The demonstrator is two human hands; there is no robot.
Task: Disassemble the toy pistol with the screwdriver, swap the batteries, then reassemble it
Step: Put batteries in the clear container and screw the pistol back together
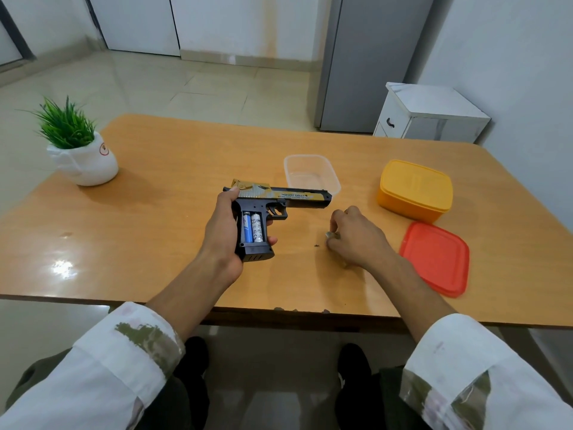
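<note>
My left hand (221,231) grips the handle of the black and gold toy pistol (280,198), held just above the table with the barrel pointing right. The grip's battery bay is uncovered, and two batteries (252,226) sit in it side by side, one blue, one silver. My right hand (356,235) rests on the table to the right of the pistol, fingers curled round a small object that is mostly hidden; only a greyish end shows at the fingers. No screwdriver is in sight.
A clear plastic tub (311,173) stands behind the pistol's barrel. A yellow lidded box (415,189) and a loose red lid (435,257) lie to the right. A potted plant (79,150) stands at the far left. The wooden table's front edge (279,308) is close to my body.
</note>
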